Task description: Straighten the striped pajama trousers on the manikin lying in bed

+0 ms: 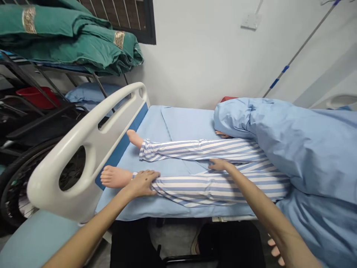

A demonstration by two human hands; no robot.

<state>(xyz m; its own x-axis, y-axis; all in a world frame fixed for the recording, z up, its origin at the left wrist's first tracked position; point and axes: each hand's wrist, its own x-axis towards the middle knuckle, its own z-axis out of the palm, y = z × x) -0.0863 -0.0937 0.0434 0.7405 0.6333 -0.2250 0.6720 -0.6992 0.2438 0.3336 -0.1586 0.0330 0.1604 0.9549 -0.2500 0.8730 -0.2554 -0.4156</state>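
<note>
While under left hand (143, 182), trousered leg (200, 188)

Hands (143, 183) at striped trousers (184, 186); bare feet (115, 176) near footboard (93, 139).

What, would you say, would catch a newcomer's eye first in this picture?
Probably the striped trousers stretched along the bed, with bare feet toward the white footboard at left. The left hand rests at the nearer cuff; the right hand lies between the legs. Then come the green bundle at upper left and the rumpled blue quilt at right.
</note>
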